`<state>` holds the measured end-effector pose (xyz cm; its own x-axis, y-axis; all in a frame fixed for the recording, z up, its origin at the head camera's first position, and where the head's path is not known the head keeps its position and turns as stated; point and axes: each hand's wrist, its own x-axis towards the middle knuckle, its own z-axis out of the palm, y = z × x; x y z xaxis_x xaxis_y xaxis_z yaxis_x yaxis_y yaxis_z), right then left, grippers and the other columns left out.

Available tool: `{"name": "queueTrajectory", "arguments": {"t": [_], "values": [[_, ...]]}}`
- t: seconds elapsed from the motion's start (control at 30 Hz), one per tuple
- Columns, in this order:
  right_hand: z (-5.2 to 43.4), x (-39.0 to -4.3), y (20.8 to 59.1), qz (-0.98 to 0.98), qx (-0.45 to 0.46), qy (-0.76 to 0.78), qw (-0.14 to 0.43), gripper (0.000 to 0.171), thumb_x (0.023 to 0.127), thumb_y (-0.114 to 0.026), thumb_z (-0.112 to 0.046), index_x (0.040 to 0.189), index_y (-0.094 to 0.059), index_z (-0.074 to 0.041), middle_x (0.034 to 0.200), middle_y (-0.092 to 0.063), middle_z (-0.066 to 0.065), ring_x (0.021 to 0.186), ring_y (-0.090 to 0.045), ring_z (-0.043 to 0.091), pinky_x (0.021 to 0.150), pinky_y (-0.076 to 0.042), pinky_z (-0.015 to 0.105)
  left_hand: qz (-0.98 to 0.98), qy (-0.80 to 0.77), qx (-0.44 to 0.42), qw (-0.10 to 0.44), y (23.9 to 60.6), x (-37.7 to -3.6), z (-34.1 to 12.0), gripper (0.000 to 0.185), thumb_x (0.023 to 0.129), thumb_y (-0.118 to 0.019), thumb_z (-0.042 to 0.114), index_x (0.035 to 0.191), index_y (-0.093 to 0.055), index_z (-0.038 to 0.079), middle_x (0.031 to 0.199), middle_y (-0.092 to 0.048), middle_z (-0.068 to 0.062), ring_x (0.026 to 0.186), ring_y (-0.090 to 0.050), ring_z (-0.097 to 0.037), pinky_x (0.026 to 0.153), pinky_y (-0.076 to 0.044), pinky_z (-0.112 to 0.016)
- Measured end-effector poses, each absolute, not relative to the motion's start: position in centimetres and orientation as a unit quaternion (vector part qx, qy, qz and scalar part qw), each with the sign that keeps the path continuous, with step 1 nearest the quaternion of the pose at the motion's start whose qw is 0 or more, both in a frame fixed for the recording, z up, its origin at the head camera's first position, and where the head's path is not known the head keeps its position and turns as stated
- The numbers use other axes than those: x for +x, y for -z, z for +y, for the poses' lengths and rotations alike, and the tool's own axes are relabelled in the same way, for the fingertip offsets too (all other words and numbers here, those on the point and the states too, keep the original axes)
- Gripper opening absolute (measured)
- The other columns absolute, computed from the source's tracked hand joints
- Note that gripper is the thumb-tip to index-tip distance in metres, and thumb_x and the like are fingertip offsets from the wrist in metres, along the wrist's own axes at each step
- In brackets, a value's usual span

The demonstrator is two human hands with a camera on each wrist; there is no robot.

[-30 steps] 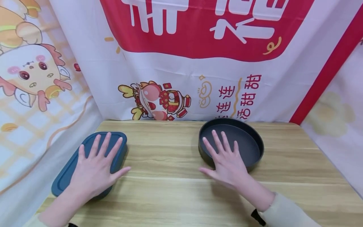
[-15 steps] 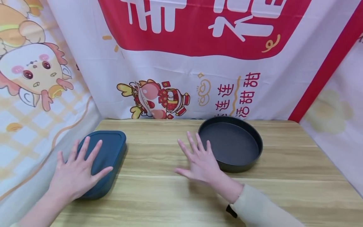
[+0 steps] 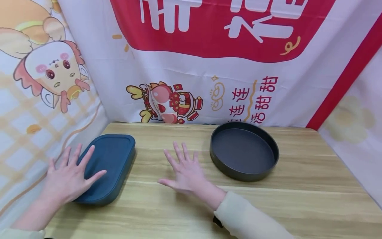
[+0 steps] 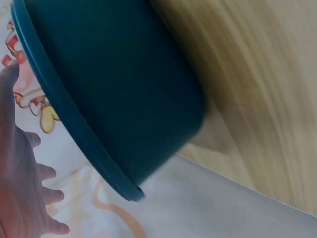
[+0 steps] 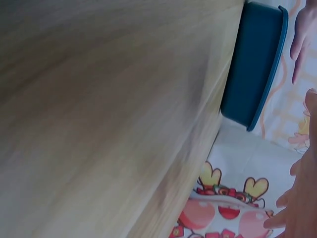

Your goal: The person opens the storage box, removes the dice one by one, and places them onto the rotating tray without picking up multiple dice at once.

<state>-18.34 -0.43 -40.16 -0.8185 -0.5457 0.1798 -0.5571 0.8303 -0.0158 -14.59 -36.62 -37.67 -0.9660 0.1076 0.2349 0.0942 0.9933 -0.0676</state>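
Observation:
A dark blue lidded container [image 3: 111, 159] stands at the left of the table. My left hand [image 3: 67, 179], fingers spread, hovers over its left side in the head view. In the left wrist view a gap shows between that hand [image 4: 22, 183] and the rim of the container [image 4: 119, 89]. My right hand [image 3: 188, 174] is held above the wood between the container and a round black pan [image 3: 244, 151], fingers spread and holding nothing. The pan lies at the right, and its inside shows bare. In the right wrist view the container [image 5: 255, 64] appears beyond my right hand [image 5: 299, 198].
The wooden table [image 3: 167, 212] has its back edge against a white and red printed cloth [image 3: 197, 66]. Another printed cloth [image 3: 18, 132] hangs along the left side, close to the container, and a pale one [image 3: 358, 132] along the right.
My right hand has moved left, from over the pan to the middle of the table. My left hand has shifted left across the container. The container and pan stay in place.

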Motion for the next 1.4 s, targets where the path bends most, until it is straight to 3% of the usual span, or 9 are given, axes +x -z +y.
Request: {"name": "queueTrajectory", "arguments": {"t": [0.4, 0.8, 1.03, 1.2, 1.4], "values": [[-5.0, -18.5, 40.8, -0.948, 0.311, -0.019, 0.067, 0.092, 0.084, -0.024, -0.083, 0.157, -0.005, -0.03, 0.161, -0.003, 0.009, 0.145, -0.011, 0.037, 0.104, -0.027, 0.063, -0.995, 0.002, -0.039, 0.093, 38.6, -14.5, -39.3, 0.097, 0.086, -0.05, 0.071, 0.156, -0.015, 0.014, 0.152, -0.017, -0.033, 0.137, -0.011, -0.056, 0.092, -0.004, -0.079], [-8.5, -18.1, 41.2, -0.949, 0.302, -0.092, 0.016, 0.09, 0.084, -0.019, -0.084, 0.156, 0.001, -0.033, 0.162, 0.001, 0.003, 0.146, -0.007, 0.03, 0.107, -0.026, 0.06, -0.996, 0.063, -0.055, 0.036, 39.4, -15.1, -39.9, 0.096, 0.092, -0.05, 0.063, 0.154, -0.012, -0.001, 0.138, -0.029, -0.045, 0.118, -0.033, -0.064, 0.092, -0.028, -0.069], [-9.7, -18.5, 41.6, -0.949, 0.289, -0.126, 0.003, 0.089, 0.084, -0.019, -0.084, 0.155, 0.003, -0.035, 0.162, -0.003, 0.002, 0.146, -0.011, 0.029, 0.108, -0.026, 0.058, -0.992, 0.12, -0.041, 0.007, 39.8, -15.0, -40.5, 0.095, 0.094, -0.051, 0.059, 0.155, -0.003, 0.004, 0.136, -0.028, -0.044, 0.117, -0.035, -0.062, 0.085, -0.033, -0.071], [-10.0, -18.7, 42.0, -0.946, 0.287, -0.148, -0.022, 0.087, 0.087, -0.022, -0.081, 0.155, 0.003, -0.033, 0.162, -0.001, 0.001, 0.145, -0.015, 0.029, 0.108, -0.027, 0.057, -0.988, 0.151, -0.04, -0.002, 39.7, -15.2, -40.8, 0.099, 0.092, -0.058, 0.055, 0.154, -0.004, 0.0, 0.135, -0.028, -0.045, 0.117, -0.035, -0.061, 0.084, -0.034, -0.069], [-10.4, -19.1, 42.3, -0.929, 0.29, -0.221, -0.062, 0.085, 0.089, -0.024, -0.078, 0.157, -0.003, -0.03, 0.161, -0.012, 0.0, 0.143, -0.024, 0.025, 0.107, -0.032, 0.051, -0.98, 0.196, -0.04, -0.013, 39.5, -15.8, -40.4, 0.1, 0.09, -0.064, 0.052, 0.151, -0.012, -0.007, 0.14, -0.024, -0.045, 0.123, -0.028, -0.062, 0.091, -0.029, -0.069]]}}
